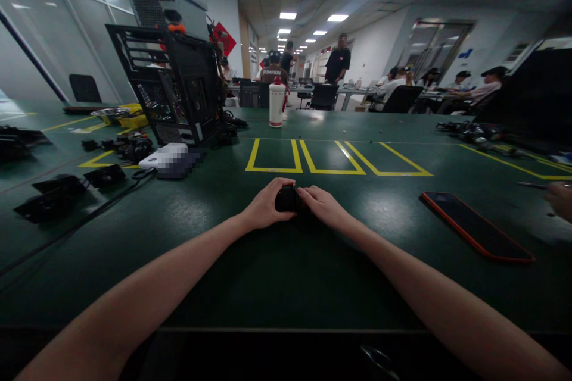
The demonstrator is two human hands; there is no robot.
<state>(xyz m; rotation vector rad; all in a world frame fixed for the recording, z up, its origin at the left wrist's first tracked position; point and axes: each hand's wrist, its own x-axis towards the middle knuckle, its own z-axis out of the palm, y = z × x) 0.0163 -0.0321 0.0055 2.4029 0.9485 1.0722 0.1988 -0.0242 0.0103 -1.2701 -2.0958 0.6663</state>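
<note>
A small black part [285, 199] is held low over the green table, just in front of me. I cannot make out its exact kind. My left hand [269, 203] is closed around its left side, thumb below and fingers above. From the right, my right hand [319, 202] presses its closed fingertips against the part's edge. Between the two hands, the right end of the part is dark and hard to tell from the table. Beyond the hands lie yellow tape outlines [273, 170] on the table.
An open black computer case [190, 83] stands back left, near a white-and-dark blurred item [172, 159], black parts [105, 174] and a cable. A white bottle [276, 106] stands behind the tape. An orange-edged phone [476, 226] lies right, near another person's hand [560, 199].
</note>
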